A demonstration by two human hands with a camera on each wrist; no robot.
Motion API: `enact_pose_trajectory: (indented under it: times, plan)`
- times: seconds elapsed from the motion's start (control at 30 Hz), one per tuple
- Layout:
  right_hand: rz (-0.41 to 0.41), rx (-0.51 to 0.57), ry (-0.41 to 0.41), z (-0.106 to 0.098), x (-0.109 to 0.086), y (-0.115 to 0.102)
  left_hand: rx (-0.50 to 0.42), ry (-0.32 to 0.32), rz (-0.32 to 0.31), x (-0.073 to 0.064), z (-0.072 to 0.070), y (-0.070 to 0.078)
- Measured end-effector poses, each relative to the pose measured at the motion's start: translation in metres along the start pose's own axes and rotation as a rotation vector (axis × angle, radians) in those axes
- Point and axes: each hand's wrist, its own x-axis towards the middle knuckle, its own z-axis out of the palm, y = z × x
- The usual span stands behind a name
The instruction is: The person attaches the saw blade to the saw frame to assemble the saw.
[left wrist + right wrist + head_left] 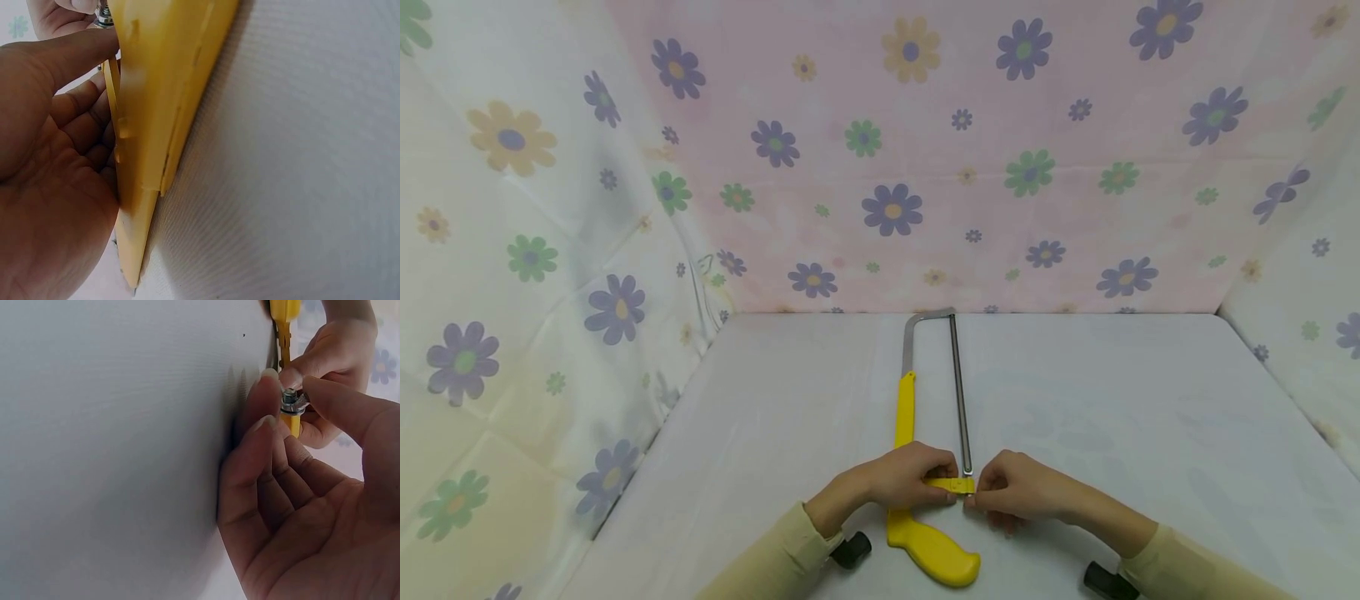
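Observation:
A hacksaw with a yellow handle [942, 560] lies on the white tabletop, its metal bow pointing away from me. Its dark blade [960, 392] runs down the right side to a short yellow arm of the frame. My left hand [895, 479] reaches over the yellow frame and grips that short arm between thumb and fingers. From the right, my right hand [1026, 487] has thumb and fingertips at a small metal wing nut [292, 403] on the arm's end, pinching it. In the left wrist view the yellow frame [147, 125] hides part of the left fingers.
The white tabletop [1112, 400] stretches out on both sides of the saw. Flower-patterned cloth [925, 125] hangs behind it and along both sides. A dark wrist camera [852, 551] sits at the left cuff, another [1108, 582] at the right.

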Motion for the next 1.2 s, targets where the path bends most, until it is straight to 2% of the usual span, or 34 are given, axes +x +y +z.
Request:
enact_pose_trajectory:
  times: [0.5,0.9,1.07,1.2]
  plan:
    - [-0.045,0.014,-0.023,-0.0054,-0.0045,0.0031,0.03,0.008,-0.002,0.0002,0.0015,-0.0002]
    - [-0.087,-0.015,-0.028,-0.0043,0.0001,0.0036,-0.001,0.008,0.003,-0.0008,0.0002,0.0015]
    - [-0.079,0.015,-0.039,-0.0023,0.0006,0.003,0.006,0.007,0.004,-0.0006,0.0003,0.0014]
    - [-0.035,0.019,-0.022,-0.0005,0.0023,0.0019,0.025,0.011,0.03,0.0004,0.0013,-0.0014]
